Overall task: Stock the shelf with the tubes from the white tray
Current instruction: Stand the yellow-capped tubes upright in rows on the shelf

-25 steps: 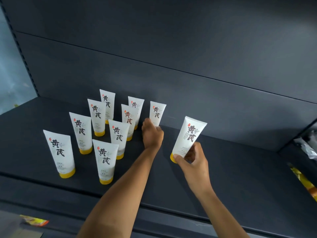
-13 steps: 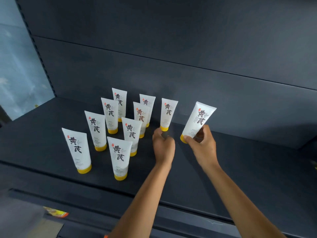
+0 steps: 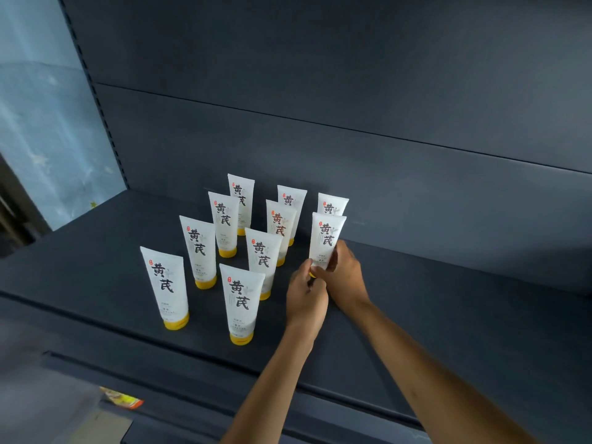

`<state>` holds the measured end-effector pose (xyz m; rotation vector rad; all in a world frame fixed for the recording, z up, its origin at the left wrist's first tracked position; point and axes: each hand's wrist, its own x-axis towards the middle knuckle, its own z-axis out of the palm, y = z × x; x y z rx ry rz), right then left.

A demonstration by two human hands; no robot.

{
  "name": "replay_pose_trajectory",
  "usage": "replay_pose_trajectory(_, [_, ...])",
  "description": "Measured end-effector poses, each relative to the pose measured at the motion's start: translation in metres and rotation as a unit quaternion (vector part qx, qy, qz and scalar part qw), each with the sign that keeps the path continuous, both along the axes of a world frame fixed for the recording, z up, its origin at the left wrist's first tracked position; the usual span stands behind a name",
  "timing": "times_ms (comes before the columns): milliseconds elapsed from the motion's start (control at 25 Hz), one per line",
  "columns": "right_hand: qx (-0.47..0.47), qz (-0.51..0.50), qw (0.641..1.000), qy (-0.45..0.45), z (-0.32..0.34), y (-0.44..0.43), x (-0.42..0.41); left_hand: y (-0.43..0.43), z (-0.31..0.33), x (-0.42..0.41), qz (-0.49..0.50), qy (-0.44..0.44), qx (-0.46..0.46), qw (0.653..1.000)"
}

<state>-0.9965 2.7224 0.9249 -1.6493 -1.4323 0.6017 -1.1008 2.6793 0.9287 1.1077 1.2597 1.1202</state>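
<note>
Several white tubes with yellow caps and black characters stand cap-down in rows on the dark shelf (image 3: 96, 277). The nearest ones are a front-left tube (image 3: 165, 288) and a front-middle tube (image 3: 241, 302). One more tube (image 3: 326, 240) stands upright at the right end of the group, just in front of the back-right tube (image 3: 333, 205). My right hand (image 3: 344, 277) grips its lower part from the right. My left hand (image 3: 306, 298) pinches its cap end from the left. The white tray is not in view.
The shelf's dark back panel (image 3: 384, 187) rises behind the tubes. Bare shelf surface stretches to the right of my hands. A light blue wall (image 3: 41, 123) lies to the left. An orange packet (image 3: 123, 400) lies below the shelf's front edge.
My right hand has carried the tilted tube leftward and stood it upright in front of the back-right tube. My left hand, which had let go of the back-right tube, has come onto its base.
</note>
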Motion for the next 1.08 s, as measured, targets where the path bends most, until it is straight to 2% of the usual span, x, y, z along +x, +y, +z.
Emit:
replay_pose_trajectory(560, [-0.028, 0.006, 0.998, -0.057, -0.005, -0.002, -0.001, -0.001, 0.002, -0.003, 0.028, 0.003, 0.011, 1.0])
replay_pose_trajectory(640, [-0.033, -0.003, 0.995, -0.095, -0.005, -0.014, 0.005, -0.013, 0.006, -0.006, 0.022, 0.015, 0.023, 0.999])
replay_pose_trajectory(920, [-0.016, -0.016, 0.98, -0.198, 0.004, -0.118, 0.039, -0.089, 0.002, -0.013, -0.022, 0.093, 0.097, 0.991])
replay_pose_trajectory(1080, [0.017, -0.044, 0.978, -0.203, 0.006, -0.218, 0.059, -0.175, 0.0, -0.015, -0.058, 0.095, 0.152, 0.982])
